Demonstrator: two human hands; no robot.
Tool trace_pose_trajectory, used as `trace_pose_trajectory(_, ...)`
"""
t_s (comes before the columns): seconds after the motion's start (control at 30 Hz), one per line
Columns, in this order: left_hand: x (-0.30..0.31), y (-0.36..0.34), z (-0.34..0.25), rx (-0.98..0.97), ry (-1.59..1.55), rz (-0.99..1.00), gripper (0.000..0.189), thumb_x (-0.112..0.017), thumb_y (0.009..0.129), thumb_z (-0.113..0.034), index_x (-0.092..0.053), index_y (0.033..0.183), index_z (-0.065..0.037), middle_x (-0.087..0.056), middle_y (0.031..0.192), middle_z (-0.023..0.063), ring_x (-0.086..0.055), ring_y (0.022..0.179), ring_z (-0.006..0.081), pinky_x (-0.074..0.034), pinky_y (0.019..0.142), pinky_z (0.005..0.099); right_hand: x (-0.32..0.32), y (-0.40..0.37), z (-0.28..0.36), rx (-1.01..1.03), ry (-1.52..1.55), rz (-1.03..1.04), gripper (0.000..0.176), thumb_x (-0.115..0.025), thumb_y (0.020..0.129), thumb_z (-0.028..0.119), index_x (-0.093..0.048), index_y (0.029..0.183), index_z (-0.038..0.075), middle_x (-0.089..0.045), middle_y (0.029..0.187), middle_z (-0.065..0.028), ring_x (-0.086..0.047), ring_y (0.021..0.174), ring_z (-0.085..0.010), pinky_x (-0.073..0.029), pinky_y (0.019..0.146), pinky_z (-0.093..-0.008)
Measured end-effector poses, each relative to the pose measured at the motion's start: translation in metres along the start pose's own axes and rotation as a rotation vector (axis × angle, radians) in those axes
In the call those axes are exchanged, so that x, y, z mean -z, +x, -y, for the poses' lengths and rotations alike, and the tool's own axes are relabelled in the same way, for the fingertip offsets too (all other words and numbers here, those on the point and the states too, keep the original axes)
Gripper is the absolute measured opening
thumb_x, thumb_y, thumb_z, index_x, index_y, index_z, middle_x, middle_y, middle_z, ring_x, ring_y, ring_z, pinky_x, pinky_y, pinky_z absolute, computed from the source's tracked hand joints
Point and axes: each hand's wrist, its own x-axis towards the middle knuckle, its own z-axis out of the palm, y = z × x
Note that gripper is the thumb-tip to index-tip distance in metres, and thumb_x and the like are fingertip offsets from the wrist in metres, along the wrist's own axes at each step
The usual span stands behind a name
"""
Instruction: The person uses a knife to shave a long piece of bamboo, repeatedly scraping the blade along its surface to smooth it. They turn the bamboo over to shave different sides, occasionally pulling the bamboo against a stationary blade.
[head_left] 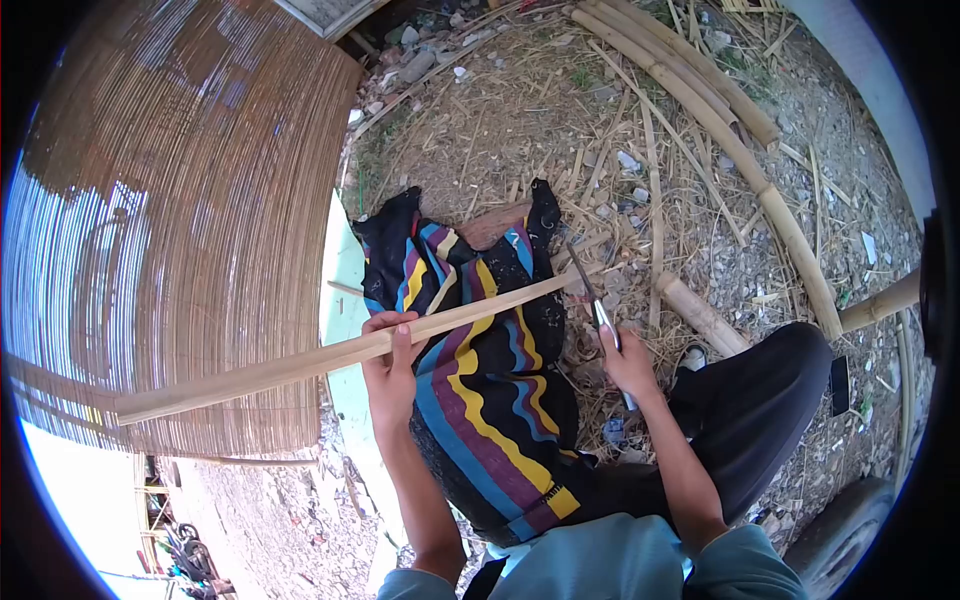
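Observation:
A long pale bamboo strip [300, 362] runs slantwise across the view, its wider end at the left and its far end over the ground. My left hand [392, 368] is closed around its middle, thumb on top. To the right, my right hand [628, 362] grips the handle of a knife [598, 305], whose dark blade points up and lies close to the strip's far end. Whether blade and strip touch I cannot tell. Beneath the strip, a black cloth with blue, yellow and purple stripes [480, 420] covers my lap.
A slatted bamboo blind [200, 230] hangs at the left. Long bamboo poles [735, 150] curve across the upper right, and a short bamboo piece [700, 312] lies beside my knee. Shavings and stones litter the ground. A tyre [845, 535] is at the lower right.

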Motion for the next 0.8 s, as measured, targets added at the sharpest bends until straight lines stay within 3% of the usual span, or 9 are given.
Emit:
trace_pose_trajectory(0.1, 0.000, -0.001, -0.016, 0.052, -0.021, -0.043, 0.018, -0.049, 0.093, -0.009, -0.050, 0.104, 0.006, -0.058, 0.105, 0.0175, -0.059, 0.100, 0.0244, -0.052, 0.087, 0.0353, 0.003, 0.000, 0.003, -0.009, 0.078, -0.004, 0.045, -0.047, 0.092, 0.042, -0.057, 0.090, -0.002, -0.055, 0.057, -0.0137, -0.059, 0.052, -0.0262, -0.046, 0.052, -0.0376)
trace_pose_trajectory(0.2, -0.002, 0.010, -0.030, -0.106, -0.087, -0.229, 0.024, -0.053, 0.092, -0.010, -0.053, 0.107, 0.009, -0.061, 0.102, 0.0198, -0.063, 0.096, 0.0291, -0.055, 0.084, 0.0366, 0.005, -0.003, 0.007, -0.011, 0.123, -0.011, 0.044, -0.047, 0.092, 0.040, -0.057, 0.087, -0.002, -0.051, 0.050, -0.0085, -0.056, 0.043, -0.0190, -0.043, 0.044, -0.0341)
trace_pose_trajectory(0.43, -0.008, 0.036, -0.057, -0.208, 0.067, -0.039, 0.021, -0.055, 0.090, -0.007, -0.055, 0.105, 0.009, -0.063, 0.100, 0.0187, -0.064, 0.094, 0.0257, -0.053, 0.082, 0.0327, 0.001, 0.001, -0.006, 0.054, 0.037, -0.058, 0.048, -0.047, 0.091, 0.044, -0.057, 0.091, -0.002, -0.054, 0.056, -0.0141, -0.059, 0.055, -0.0273, -0.045, 0.055, -0.0383)
trace_pose_trajectory(0.57, -0.017, 0.056, -0.055, -0.259, -0.016, 0.064, 0.019, -0.054, 0.090, -0.003, -0.054, 0.104, 0.009, -0.063, 0.101, 0.0181, -0.063, 0.095, 0.0264, -0.051, 0.085, 0.0335, 0.002, 0.002, -0.008, -0.007, 0.004, -0.033, 0.049, -0.046, 0.091, 0.046, -0.058, 0.092, -0.002, -0.056, 0.061, -0.0174, -0.059, 0.061, -0.0324, -0.044, 0.060, -0.0409)
trace_pose_trajectory(0.63, -0.008, 0.069, -0.057, -0.309, -0.005, 0.108, 0.019, -0.052, 0.092, -0.008, -0.054, 0.102, 0.007, -0.062, 0.101, 0.0196, -0.063, 0.096, 0.0286, -0.050, 0.087, 0.0362, 0.001, 0.002, -0.009, -0.006, -0.005, -0.035, 0.049, -0.046, 0.091, 0.046, -0.058, 0.092, -0.001, -0.057, 0.062, -0.0176, -0.059, 0.061, -0.0328, -0.044, 0.060, -0.0410)
trace_pose_trajectory(0.7, -0.003, 0.077, -0.064, -0.352, -0.303, 0.093, 0.024, -0.049, 0.095, -0.019, -0.054, 0.100, 0.004, -0.062, 0.102, 0.0217, -0.062, 0.098, 0.0325, -0.049, 0.090, 0.0394, 0.002, 0.002, -0.008, -0.007, 0.003, -0.035, 0.049, -0.046, 0.091, 0.046, -0.058, 0.092, -0.001, -0.057, 0.063, -0.0177, -0.059, 0.063, -0.0329, -0.045, 0.061, -0.0405)
trace_pose_trajectory(0.73, -0.019, 0.073, -0.080, -0.357, -0.365, -0.107, 0.032, -0.044, 0.096, -0.031, -0.053, 0.089, -0.001, -0.061, 0.084, 0.0131, -0.063, 0.074, 0.0223, -0.053, 0.073, 0.0308, 0.003, 0.003, -0.008, -0.010, 0.002, -0.043, 0.049, -0.046, 0.091, 0.046, -0.058, 0.092, -0.001, -0.057, 0.063, -0.0177, -0.059, 0.063, -0.0329, -0.045, 0.061, -0.0405)
trace_pose_trajectory(0.77, -0.015, 0.074, -0.084, -0.354, -0.369, -0.103, 0.032, -0.044, 0.096, -0.031, -0.053, 0.089, -0.001, -0.061, 0.084, 0.0131, -0.063, 0.074, 0.0223, -0.053, 0.073, 0.0308, 0.003, 0.003, -0.010, -0.011, 0.020, -0.042, 0.049, -0.046, 0.090, 0.046, -0.057, 0.092, -0.001, -0.058, 0.065, -0.0181, -0.059, 0.064, -0.0336, -0.045, 0.062, -0.0406)
trace_pose_trajectory(0.8, -0.008, 0.076, -0.091, -0.385, -0.481, -0.013, 0.033, -0.042, 0.097, -0.034, -0.049, 0.081, -0.005, -0.053, 0.072, 0.0072, -0.053, 0.060, 0.0155, -0.047, 0.059, 0.0250, 0.002, 0.004, -0.010, -0.011, 0.037, -0.037, 0.048, -0.047, 0.090, 0.046, -0.057, 0.093, -0.001, -0.058, 0.066, -0.0184, -0.060, 0.066, -0.0344, -0.046, 0.063, -0.0407)
